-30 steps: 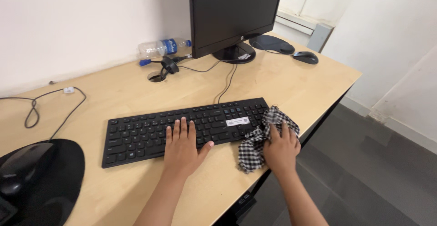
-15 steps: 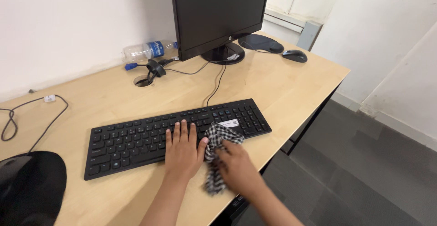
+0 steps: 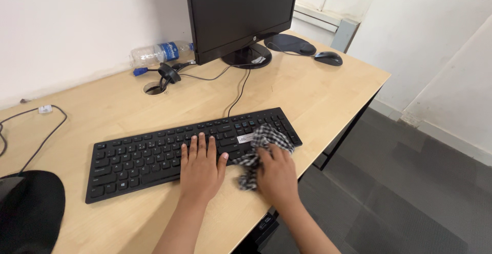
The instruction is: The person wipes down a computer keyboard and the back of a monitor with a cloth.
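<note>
Checkered cloth: bunched on right end of black keyboard, pressed under right hand, fingers gripping it. Left hand: flat, fingers spread on keys, holding nothing. Keyboard on wooden desk, front of monitor.

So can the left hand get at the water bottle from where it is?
Probably, with a long stretch: the left hand lies flat on the keyboard, and only bare desk and cables separate it from the bottle by the wall.
</note>
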